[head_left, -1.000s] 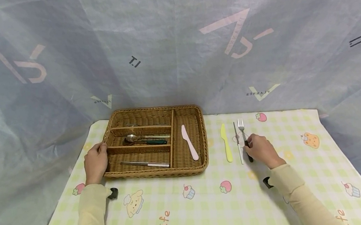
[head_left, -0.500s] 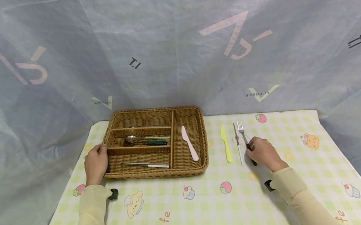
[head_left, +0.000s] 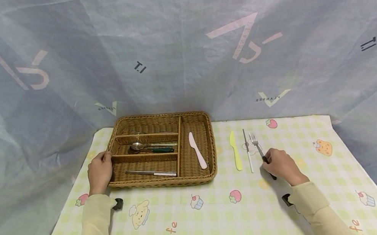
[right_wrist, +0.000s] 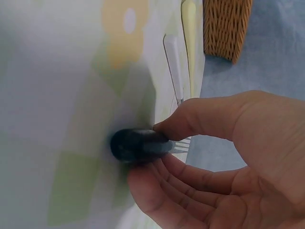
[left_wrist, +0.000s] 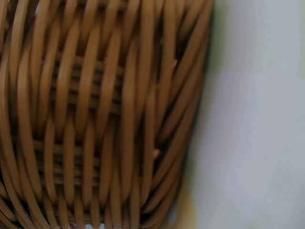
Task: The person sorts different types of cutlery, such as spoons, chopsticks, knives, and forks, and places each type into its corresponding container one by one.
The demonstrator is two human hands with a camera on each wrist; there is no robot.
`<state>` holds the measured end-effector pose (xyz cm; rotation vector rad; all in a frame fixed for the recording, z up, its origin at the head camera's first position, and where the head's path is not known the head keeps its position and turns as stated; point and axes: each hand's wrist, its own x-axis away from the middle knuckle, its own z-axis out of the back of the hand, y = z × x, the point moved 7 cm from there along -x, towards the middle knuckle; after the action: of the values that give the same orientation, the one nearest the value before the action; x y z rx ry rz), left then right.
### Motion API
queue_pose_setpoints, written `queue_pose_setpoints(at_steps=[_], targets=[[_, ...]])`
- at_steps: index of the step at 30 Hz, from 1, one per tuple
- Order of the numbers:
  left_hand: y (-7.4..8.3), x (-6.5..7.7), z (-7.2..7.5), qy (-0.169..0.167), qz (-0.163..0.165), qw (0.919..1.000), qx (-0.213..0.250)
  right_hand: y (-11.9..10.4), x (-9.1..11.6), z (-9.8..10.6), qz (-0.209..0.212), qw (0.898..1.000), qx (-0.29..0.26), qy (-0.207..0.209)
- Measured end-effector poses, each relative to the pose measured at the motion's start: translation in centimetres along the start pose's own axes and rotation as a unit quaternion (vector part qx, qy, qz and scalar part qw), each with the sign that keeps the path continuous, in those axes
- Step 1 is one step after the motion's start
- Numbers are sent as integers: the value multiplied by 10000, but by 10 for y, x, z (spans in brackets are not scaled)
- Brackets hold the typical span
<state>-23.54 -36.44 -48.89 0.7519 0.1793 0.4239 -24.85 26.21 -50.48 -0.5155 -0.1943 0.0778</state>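
My right hand [head_left: 281,164] pinches the black handle of a fork [head_left: 259,149], its metal tines pointing away over the tablecloth. In the right wrist view the dark handle end of the fork [right_wrist: 138,145] sits between thumb and fingers. Left of it lie a thin white-handled utensil [head_left: 249,153], its metal end too slim to identify, and a yellow knife [head_left: 236,152]. My left hand [head_left: 99,173] holds the left rim of a wicker cutlery tray [head_left: 167,181]; only the tray's weave [left_wrist: 95,95] fills the left wrist view. A pale pink knife [head_left: 197,151] lies in the tray's right compartment.
Spoons and a green-handled utensil [head_left: 163,150] lie in the tray's middle left compartment. A white-handled utensil [head_left: 165,174] rests in the front one. A grey cloth curtain [head_left: 184,76] rises behind the table. The checked tablecloth [head_left: 204,230] extends in front of the tray.
My right hand has moved right and toward me with the fork, which now lies farther from the white-handled utensil and slants more. My left hand stays on the tray's rim.
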Motion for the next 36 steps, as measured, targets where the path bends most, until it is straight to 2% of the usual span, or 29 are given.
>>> queue_pose_setpoints(at_steps=[26, 36], targets=[[-1, 0, 0, 36, -7, 10000, 51, 17, 38, 18, -257, 9995, 115, -127], [0, 0, 1, 55, -72, 10000, -10, 1, 38, 36, 91, 9984, 560, 84]])
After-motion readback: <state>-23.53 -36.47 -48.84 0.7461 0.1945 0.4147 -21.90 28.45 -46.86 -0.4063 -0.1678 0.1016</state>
